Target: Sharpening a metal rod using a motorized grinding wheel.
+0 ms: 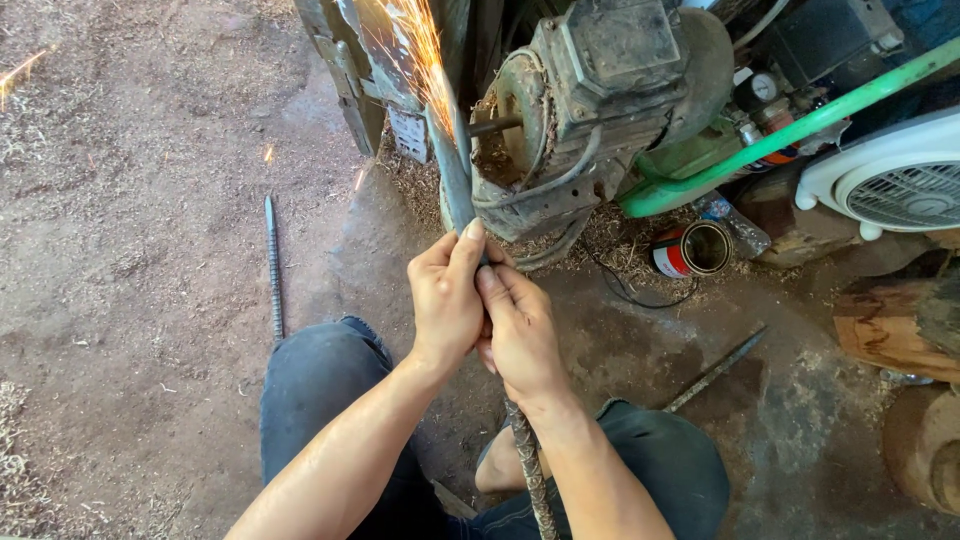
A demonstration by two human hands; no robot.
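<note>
Both hands clasp a ribbed steel bar point(530, 470), a length of rebar with a spiral pattern along its surface, grey and dull with rusty patches. The left hand point(447, 300) is closed around it from the left, thumb stretched up along the shaft, and the right hand point(520, 335) wraps it just below, the two hands touching. The bar runs from between the person's knees up and away to a grinding machine point(590, 110), where orange sparks point(420, 50) spray from its far end; the wheel itself seems to sit behind the bar, though it is hard to make out. The machine is a grimy grey motor with wood shavings packed about its base. A second ribbed bar point(272, 265) lies on the packed dirt floor point(130, 250) to the left, and a third rod point(715, 370) lies to the right. Near the motor lie a red open tin point(690, 250), a green pipe point(790, 130), a white fan point(890, 180) and cut timber point(890, 330).
</note>
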